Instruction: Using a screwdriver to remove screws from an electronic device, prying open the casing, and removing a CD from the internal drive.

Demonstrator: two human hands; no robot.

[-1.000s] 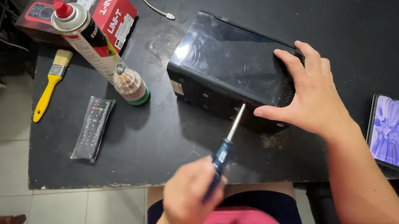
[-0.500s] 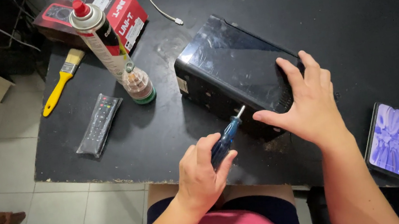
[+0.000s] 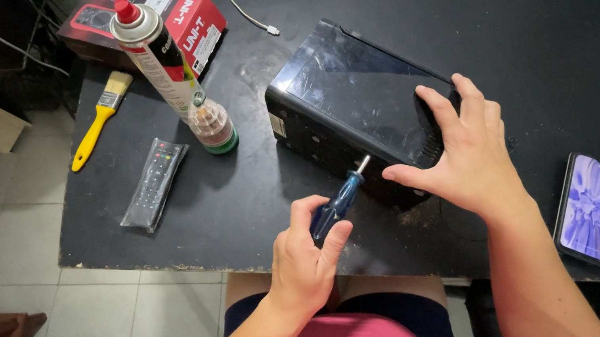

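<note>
A glossy black box-shaped device (image 3: 353,96) lies on a black table (image 3: 532,11). My right hand (image 3: 466,150) rests spread on the box's near right corner, fingers on top and thumb along the front face. My left hand (image 3: 304,256) grips a blue-handled screwdriver (image 3: 337,202). The screwdriver's metal tip touches the front face of the box, just left of my right thumb.
To the left stand a tall spray can (image 3: 153,51) and a small bottle (image 3: 213,126). A remote control (image 3: 155,183), a yellow-handled brush (image 3: 100,120) and a red carton (image 3: 163,14) lie nearby. A phone (image 3: 591,206) lies at the right. A white cable end (image 3: 256,19) lies behind.
My left hand has brought the screwdriver forward from near my body until its tip meets the box's front face. My right hand has stayed on the box.
</note>
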